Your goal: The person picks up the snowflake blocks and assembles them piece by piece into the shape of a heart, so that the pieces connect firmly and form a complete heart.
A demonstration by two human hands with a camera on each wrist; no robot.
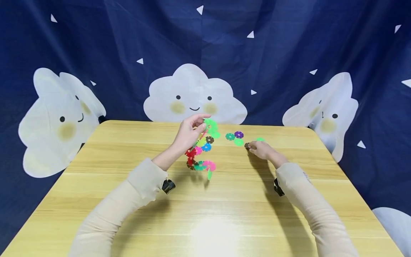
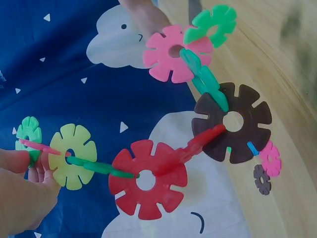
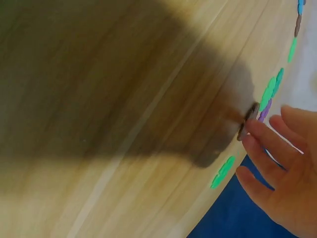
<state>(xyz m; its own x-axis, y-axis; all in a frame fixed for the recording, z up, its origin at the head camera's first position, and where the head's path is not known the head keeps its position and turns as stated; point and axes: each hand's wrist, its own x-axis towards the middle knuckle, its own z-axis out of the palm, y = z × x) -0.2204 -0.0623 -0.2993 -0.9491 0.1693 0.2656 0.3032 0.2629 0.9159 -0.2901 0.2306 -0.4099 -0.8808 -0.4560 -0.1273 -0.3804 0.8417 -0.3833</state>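
Note:
My left hand is raised above the table and pinches the upper end of a chain of interlocking plastic snowflake discs. Thumb and fingers meet at a green disc there. Yellow, red, dark brown, teal and pink discs follow along the curve, slotted crosswise, down to a green disc at the other end. Farther right, my right hand touches a loose brown disc at the tabletop with its fingertips. Its fingers are extended, and the thumb stands apart from that disc in the right wrist view.
Loose teal, purple and green discs lie between the hands. Another green disc is beyond my right hand. Brown and blue discs lie behind the chain. A blue cloud-patterned curtain hangs behind the table.

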